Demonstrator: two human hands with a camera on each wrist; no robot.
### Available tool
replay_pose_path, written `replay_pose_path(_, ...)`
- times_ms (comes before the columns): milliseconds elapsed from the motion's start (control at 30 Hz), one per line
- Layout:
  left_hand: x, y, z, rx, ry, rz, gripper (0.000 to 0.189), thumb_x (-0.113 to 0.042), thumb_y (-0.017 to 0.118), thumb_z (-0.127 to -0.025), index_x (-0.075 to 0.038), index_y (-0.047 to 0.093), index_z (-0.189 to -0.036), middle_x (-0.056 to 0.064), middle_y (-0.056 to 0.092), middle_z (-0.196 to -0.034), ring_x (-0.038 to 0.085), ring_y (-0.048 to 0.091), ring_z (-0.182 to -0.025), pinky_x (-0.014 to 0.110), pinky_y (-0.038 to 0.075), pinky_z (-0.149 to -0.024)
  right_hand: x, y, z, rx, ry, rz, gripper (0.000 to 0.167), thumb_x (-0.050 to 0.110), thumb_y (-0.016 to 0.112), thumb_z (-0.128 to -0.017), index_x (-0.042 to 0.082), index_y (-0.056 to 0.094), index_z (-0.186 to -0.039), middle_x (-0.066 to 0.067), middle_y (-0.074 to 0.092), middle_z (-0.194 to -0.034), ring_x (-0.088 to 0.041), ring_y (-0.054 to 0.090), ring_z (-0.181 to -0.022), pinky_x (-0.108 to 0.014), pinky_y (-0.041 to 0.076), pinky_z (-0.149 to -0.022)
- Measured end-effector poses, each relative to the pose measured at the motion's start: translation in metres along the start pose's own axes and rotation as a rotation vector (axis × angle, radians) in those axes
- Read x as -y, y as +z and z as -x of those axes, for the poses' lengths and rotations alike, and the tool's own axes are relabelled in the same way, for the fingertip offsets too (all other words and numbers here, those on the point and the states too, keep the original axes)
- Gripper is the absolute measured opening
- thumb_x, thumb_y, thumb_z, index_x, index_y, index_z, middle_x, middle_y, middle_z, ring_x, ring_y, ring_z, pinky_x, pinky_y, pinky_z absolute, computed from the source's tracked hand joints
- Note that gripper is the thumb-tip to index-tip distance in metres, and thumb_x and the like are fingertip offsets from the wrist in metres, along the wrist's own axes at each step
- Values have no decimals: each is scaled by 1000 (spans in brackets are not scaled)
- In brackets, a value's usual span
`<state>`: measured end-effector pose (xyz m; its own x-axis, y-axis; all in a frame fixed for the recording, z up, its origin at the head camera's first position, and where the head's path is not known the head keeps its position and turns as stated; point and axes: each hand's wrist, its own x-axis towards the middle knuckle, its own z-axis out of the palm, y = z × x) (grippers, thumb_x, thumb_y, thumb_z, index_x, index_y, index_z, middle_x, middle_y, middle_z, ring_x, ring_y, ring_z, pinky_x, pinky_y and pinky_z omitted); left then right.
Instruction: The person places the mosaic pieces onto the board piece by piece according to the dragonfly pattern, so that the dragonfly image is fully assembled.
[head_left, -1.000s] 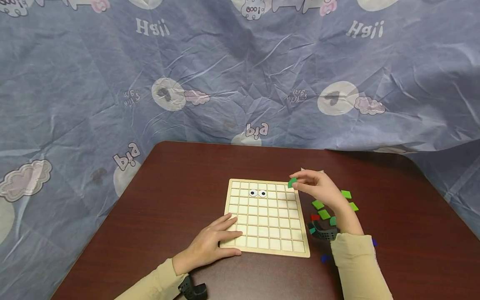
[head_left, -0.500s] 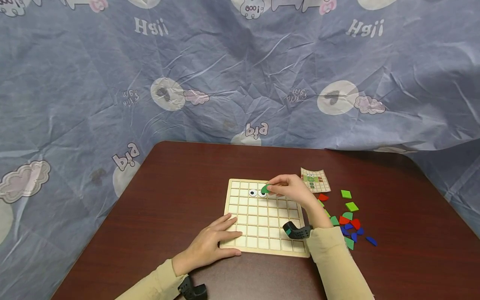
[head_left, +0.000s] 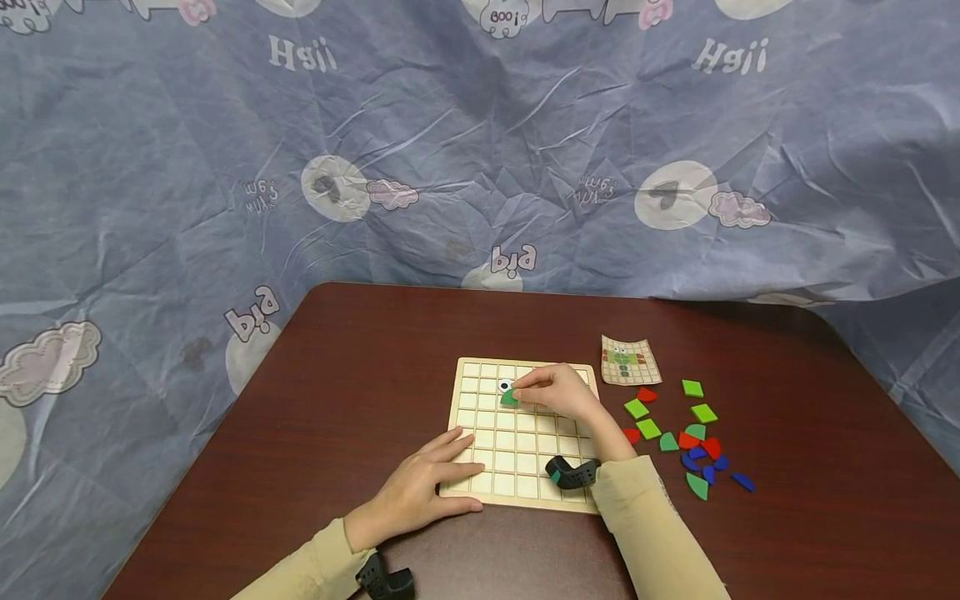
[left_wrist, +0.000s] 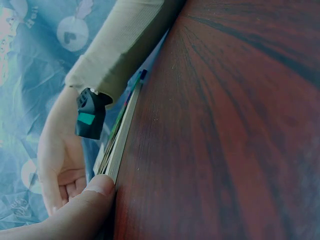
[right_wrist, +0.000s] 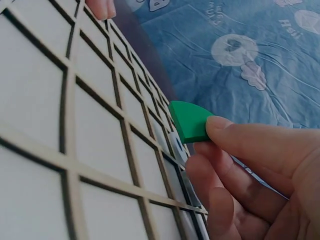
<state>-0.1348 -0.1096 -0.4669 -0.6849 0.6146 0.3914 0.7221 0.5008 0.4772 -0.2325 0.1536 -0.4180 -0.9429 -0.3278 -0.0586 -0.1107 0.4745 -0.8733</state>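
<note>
A wooden grid board (head_left: 527, 442) with pale square cells lies on the table. My right hand (head_left: 553, 390) pinches a green quarter-circle tile (right_wrist: 191, 121) between thumb and fingers, close over the upper cells. In the head view the tile overlaps the cell just below a round googly-eye piece (head_left: 506, 386); the second eye is hidden behind my right hand. My left hand (head_left: 423, 483) rests with spread, straight fingers on the board's lower left corner, its thumb (left_wrist: 101, 185) along the near edge.
Right of the board lie loose tiles: light green squares (head_left: 704, 413), red quarter-circles (head_left: 711, 447), green quarter-circles (head_left: 697, 486) and small blue pieces (head_left: 742, 482). A pattern card (head_left: 630, 362) with a printed grid picture lies behind them. A patterned cloth (head_left: 480, 167) hangs behind the table.
My right hand has carried the green quarter-circle tile leftward across the board, from its upper right corner to beside the eye pieces. The card and loose tiles have come into view. My left hand stays put.
</note>
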Motion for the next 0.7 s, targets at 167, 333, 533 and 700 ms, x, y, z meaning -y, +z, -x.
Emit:
replay_pose_path(167,0,0,0,2,-1,3,47,-49,68,-81,-19,69,-116,13,49,-137,29,35,-134,46,39,-101,-3,7,-3,-22,1,34,19,21,72,-84,10,74,-100,-2,69,-90,-18,64,-77,-32,53,-66)
replay_pose_path(333,0,0,0,2,0,4,47,-50,68,-81,-19,69,-117,14,49,-137,29,35,-134,46,39,-101,-3,10,-3,-40,-6,70,18,21,72,-84,11,74,-98,-1,69,-90,-15,62,-77,-32,51,-66)
replay_pose_path(533,0,-1,0,8,-3,6,48,-50,67,-81,-19,69,-117,13,48,-138,28,34,-134,46,39,-102,-3,11,-3,-51,-25,103,16,22,72,-84,12,76,-96,0,69,-92,-13,61,-79,-31,51,-67)
replay_pose_path(700,0,-1,0,9,-1,2,47,-50,68,-81,-19,69,-117,13,49,-137,29,35,-134,46,39,-102,-4,12,-2,-49,-27,139,14,23,70,-86,14,76,-95,0,69,-94,-13,61,-81,-32,50,-69)
